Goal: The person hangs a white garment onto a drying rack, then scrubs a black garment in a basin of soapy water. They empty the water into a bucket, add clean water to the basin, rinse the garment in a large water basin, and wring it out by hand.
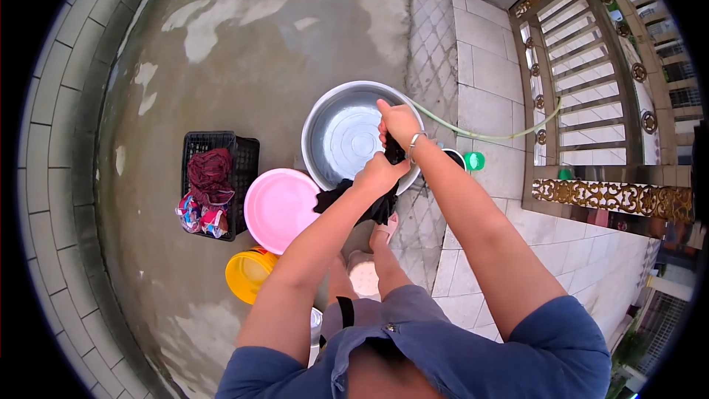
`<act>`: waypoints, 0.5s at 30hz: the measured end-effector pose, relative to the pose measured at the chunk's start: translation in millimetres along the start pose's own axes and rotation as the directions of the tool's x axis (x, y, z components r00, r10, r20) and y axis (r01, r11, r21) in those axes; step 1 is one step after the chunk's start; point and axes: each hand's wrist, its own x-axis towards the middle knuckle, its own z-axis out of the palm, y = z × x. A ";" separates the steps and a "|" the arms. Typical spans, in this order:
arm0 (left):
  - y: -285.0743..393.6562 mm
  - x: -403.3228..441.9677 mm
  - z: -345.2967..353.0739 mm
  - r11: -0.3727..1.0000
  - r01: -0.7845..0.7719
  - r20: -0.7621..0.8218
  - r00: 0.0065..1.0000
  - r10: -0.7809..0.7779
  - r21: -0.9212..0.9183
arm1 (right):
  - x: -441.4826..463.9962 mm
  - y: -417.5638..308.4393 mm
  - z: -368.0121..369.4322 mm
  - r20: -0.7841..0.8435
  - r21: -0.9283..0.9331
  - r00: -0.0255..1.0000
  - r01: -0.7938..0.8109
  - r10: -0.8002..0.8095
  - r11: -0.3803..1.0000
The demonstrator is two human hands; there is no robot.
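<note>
A black cloth (380, 207) hangs bunched over the near rim of a large metal basin (347, 133) that has clear water or a bare ringed bottom; which one is hard to tell. My left hand (379, 176) is closed round the cloth on the near side. Above and to the right of it, my right hand (399, 124) grips the upper part of the same cloth, with a bracelet at the wrist. The cloth is stretched between both fists. Touching the metal basin at its lower left is a pink basin (281, 208).
A black crate (246, 177) with dark red cloth (210, 176) stands at the left. Below the pink basin is a yellow bucket (249, 275). A pale hose (487, 135) runs right from the metal basin, past a green cup (474, 160), towards a metal gate (583, 81).
</note>
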 end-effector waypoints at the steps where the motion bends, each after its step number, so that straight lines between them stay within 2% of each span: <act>1: 2.0 -2.0 -3.4 0.999 0.024 0.005 1.000 -0.024 0.040 | 5.1 6.0 2.9 -0.039 -0.086 0.999 0.018 -0.021 0.996; 2: 2.0 -3.5 -5.5 0.996 0.047 0.010 0.999 -0.048 0.081 | 7.9 12.9 5.9 -0.040 -0.084 0.999 0.014 -0.017 0.996; 4: -4.4 3.2 -4.7 0.992 0.054 -0.019 0.998 -0.052 0.113 | 5.8 12.1 15.7 -0.116 -0.477 0.957 0.180 -0.265 0.860; 5: -8.9 4.8 -3.4 0.992 0.061 -0.066 0.996 -0.054 0.108 | 5.1 11.6 19.5 -0.132 -0.472 0.972 0.112 -0.196 0.874; 6: -11.9 4.1 -2.7 0.992 0.068 -0.111 0.992 -0.056 0.102 | 5.4 13.7 21.7 -0.134 -0.471 0.972 0.107 -0.191 0.876; 8: -22.7 13.3 -3.6 0.996 0.052 -0.170 0.985 -0.040 0.067 | 10.6 16.1 24.0 -0.129 -0.359 0.959 0.191 -0.252 0.913; 10: -24.0 13.8 -13.7 0.997 -0.026 -0.276 0.961 0.005 -0.070 | 20.4 23.2 23.9 -0.240 -0.142 0.856 0.436 -0.458 0.889; 11: -25.6 19.8 -13.5 0.977 -0.018 -0.394 0.917 -0.070 -0.215 | 18.2 29.8 19.9 -0.330 -0.022 0.838 0.454 -0.435 0.891; 12: -32.8 30.2 -11.7 0.905 -0.205 -0.527 0.850 -0.024 -0.373 | 3.6 32.6 15.9 -0.413 0.097 0.818 0.476 -0.400 0.874; 14: -30.9 37.6 -16.8 0.674 -0.448 -0.665 0.742 -0.087 -0.588 | -20.0 62.6 -7.6 -0.280 0.364 0.955 0.203 -0.101 0.909; 15: -22.1 29.2 -22.9 0.574 -0.490 -0.674 0.722 -0.154 -0.656 | -23.5 97.7 -17.0 0.128 0.593 0.989 -0.015 -0.075 0.805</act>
